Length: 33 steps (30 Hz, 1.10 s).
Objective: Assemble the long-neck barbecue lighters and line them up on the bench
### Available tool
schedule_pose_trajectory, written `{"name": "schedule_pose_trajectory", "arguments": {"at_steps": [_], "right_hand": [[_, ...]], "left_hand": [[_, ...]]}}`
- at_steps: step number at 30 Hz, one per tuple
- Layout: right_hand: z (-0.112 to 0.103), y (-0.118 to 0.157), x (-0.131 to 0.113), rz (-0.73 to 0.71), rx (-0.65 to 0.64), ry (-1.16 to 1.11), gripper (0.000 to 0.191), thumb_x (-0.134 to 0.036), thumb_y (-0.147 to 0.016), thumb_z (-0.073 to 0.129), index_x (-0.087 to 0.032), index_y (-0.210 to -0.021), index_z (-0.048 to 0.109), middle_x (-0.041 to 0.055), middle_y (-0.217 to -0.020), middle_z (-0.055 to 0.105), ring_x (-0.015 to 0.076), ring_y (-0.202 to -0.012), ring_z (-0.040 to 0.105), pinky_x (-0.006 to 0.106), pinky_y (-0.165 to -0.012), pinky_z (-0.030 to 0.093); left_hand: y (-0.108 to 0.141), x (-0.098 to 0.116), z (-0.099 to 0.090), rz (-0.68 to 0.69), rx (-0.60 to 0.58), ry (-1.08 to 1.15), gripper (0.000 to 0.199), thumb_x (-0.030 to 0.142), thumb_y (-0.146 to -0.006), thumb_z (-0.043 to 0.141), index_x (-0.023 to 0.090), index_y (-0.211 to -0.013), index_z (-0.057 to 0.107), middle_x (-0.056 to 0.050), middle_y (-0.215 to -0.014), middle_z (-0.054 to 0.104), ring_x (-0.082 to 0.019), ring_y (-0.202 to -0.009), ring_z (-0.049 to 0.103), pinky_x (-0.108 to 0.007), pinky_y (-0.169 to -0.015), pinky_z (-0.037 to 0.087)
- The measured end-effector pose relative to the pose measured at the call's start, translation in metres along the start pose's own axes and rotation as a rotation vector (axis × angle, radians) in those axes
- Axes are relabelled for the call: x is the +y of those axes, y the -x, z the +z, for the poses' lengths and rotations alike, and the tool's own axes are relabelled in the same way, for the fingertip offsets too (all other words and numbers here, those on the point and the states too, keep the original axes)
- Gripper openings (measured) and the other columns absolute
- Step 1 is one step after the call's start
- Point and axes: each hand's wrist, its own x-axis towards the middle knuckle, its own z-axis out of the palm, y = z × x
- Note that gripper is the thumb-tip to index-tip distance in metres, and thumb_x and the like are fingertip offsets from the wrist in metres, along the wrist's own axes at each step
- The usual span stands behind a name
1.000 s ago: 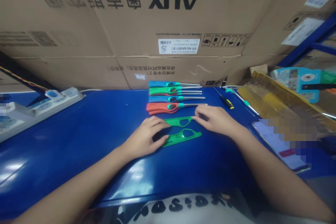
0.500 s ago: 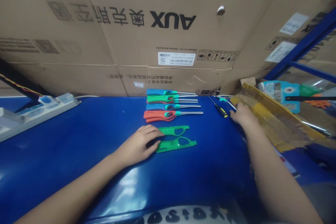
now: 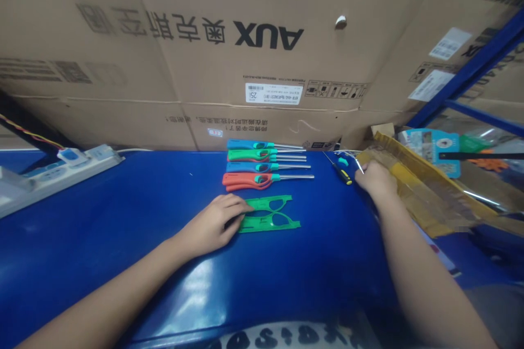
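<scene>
Two flat green lighter shell halves (image 3: 270, 222) lie side by side on the blue table. My left hand (image 3: 216, 223) is curled over their left ends, fingers on the upper half and thumb by the lower one. At the right, my right hand (image 3: 377, 181) is closed around a thin metal tube (image 3: 359, 164) whose end sticks out past the fingers. Just left of it are a small teal part (image 3: 343, 162) and a black and yellow screwdriver (image 3: 343, 173). Above the shells is a row of finished-looking lighters, the nearest a red lighter (image 3: 248, 180).
A power strip (image 3: 53, 173) lies along the left edge. A large cardboard sheet (image 3: 184, 76) stands behind the table. To the right are a taped cardboard box (image 3: 426, 196), a blue card package (image 3: 434, 147) and a blue metal frame (image 3: 470, 65).
My right hand and the metal tube have shifted slightly, and the tube now stands apart from the teal part. The left hand stays on the shells, which sit a little further left in view.
</scene>
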Motion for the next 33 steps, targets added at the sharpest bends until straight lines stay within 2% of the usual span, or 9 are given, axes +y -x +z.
{"name": "schedule_pose_trajectory", "arguments": {"at_steps": [4,8,11,15,18,20,22,27,33], "right_hand": [[-0.008,0.003,-0.004,0.0,0.095,-0.136,0.016,-0.03,-0.073,0.06,-0.02,-0.086,0.062,0.011,-0.083,0.07,0.0273,-0.081,0.068,0.038,-0.074,0.053],[-0.015,0.012,-0.018,-0.15,0.169,-0.317,0.013,-0.029,-0.074,0.056,-0.022,-0.085,0.055,0.0053,-0.077,0.067,0.0192,-0.07,0.063,0.031,-0.071,0.052],[-0.019,0.023,-0.032,-0.312,0.178,-0.4,0.015,-0.032,-0.08,0.053,-0.022,-0.091,0.055,0.0052,-0.08,0.067,0.0192,-0.07,0.062,0.032,-0.072,0.053],[-0.019,0.043,-0.048,-0.574,0.124,-0.442,0.017,-0.032,-0.088,0.051,-0.022,-0.1,0.058,0.0078,-0.093,0.068,0.0227,-0.085,0.065,0.037,-0.082,0.053],[-0.017,0.06,-0.058,-0.863,0.069,-0.471,0.027,-0.028,-0.095,0.047,-0.021,-0.12,0.056,0.0106,-0.111,0.066,0.0234,-0.099,0.065,0.039,-0.091,0.052],[-0.015,0.072,-0.064,-0.992,0.048,-0.475,0.038,-0.025,-0.099,0.044,-0.023,-0.137,0.048,0.0119,-0.121,0.063,0.0235,-0.105,0.064,0.039,-0.092,0.053],[-0.014,0.083,-0.069,-1.057,0.022,-0.45,0.043,-0.023,-0.101,0.043,-0.027,-0.144,0.043,0.0104,-0.12,0.063,0.0223,-0.103,0.065,0.036,-0.088,0.054],[-0.015,0.099,-0.079,-1.223,-0.021,-0.355,0.042,-0.02,-0.103,0.041,-0.031,-0.142,0.05,0.0046,-0.1,0.061,0.0161,-0.076,0.062,0.028,-0.068,0.051],[-0.018,0.105,-0.081,-1.238,0.003,-0.371,0.029,-0.021,-0.104,0.042,-0.025,-0.127,0.059,0.0045,-0.096,0.067,0.016,-0.076,0.065,0.027,-0.066,0.051]], "left_hand": [[0.0,-0.003,-0.001,-0.008,-0.014,0.007,0.036,0.01,-0.097,0.046,0.023,-0.126,0.063,-0.006,-0.114,0.067,-0.021,-0.108,0.061,-0.037,-0.097,0.047],[0.002,-0.005,-0.005,-0.001,-0.015,0.0,0.04,0.007,-0.095,0.045,0.023,-0.126,0.063,-0.007,-0.115,0.067,-0.021,-0.107,0.061,-0.037,-0.096,0.048],[0.002,-0.006,-0.006,-0.005,-0.005,-0.003,0.04,0.007,-0.093,0.046,0.022,-0.125,0.064,-0.007,-0.114,0.067,-0.022,-0.106,0.061,-0.037,-0.095,0.049],[0.001,-0.007,-0.006,-0.012,-0.007,-0.009,0.042,0.005,-0.09,0.047,0.02,-0.125,0.064,-0.008,-0.112,0.067,-0.023,-0.105,0.062,-0.038,-0.094,0.05],[0.0,-0.007,-0.006,-0.012,-0.012,-0.024,0.042,0.005,-0.089,0.047,0.02,-0.124,0.064,-0.007,-0.113,0.068,-0.023,-0.106,0.062,-0.038,-0.095,0.049],[0.0,-0.007,-0.008,-0.008,-0.018,-0.033,0.043,0.004,-0.088,0.047,0.02,-0.124,0.063,-0.007,-0.113,0.068,-0.023,-0.106,0.062,-0.038,-0.095,0.049],[0.0,-0.007,-0.01,-0.003,-0.027,-0.035,0.044,0.003,-0.087,0.047,0.021,-0.124,0.063,-0.007,-0.114,0.068,-0.022,-0.107,0.062,-0.038,-0.095,0.048],[0.0,-0.007,-0.017,-0.015,-0.056,-0.052,0.044,0.003,-0.083,0.047,0.021,-0.121,0.065,-0.007,-0.112,0.068,-0.023,-0.106,0.063,-0.038,-0.095,0.048],[0.0,-0.011,-0.02,-0.014,-0.038,-0.095,0.036,0.006,-0.085,0.051,0.019,-0.115,0.066,-0.007,-0.107,0.069,-0.023,-0.101,0.064,-0.038,-0.091,0.048]]}}
